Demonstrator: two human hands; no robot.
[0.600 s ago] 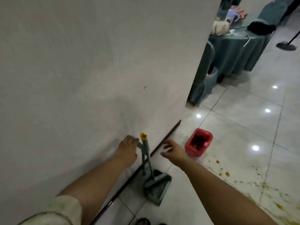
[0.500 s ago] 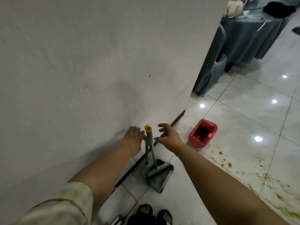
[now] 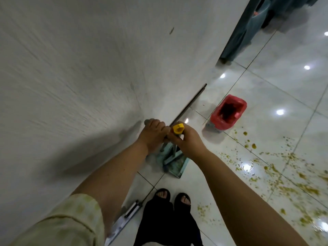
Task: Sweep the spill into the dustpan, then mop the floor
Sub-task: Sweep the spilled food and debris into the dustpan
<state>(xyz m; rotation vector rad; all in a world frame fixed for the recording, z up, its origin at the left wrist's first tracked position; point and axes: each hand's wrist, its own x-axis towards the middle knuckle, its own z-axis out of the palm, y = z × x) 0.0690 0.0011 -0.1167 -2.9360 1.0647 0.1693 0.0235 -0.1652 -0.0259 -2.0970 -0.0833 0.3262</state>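
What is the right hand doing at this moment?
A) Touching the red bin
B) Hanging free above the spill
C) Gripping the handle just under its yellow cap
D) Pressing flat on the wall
C: the right hand has its fingers curled round the yellow-capped handle over the dustpan, well apart from the red bin.

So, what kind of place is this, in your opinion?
Probably a banquet hall or restaurant dining room: large glossy floor tiles reflect ceiling lights, furniture draped in teal cloth stands at the back, and a food spill lies near a red bin.
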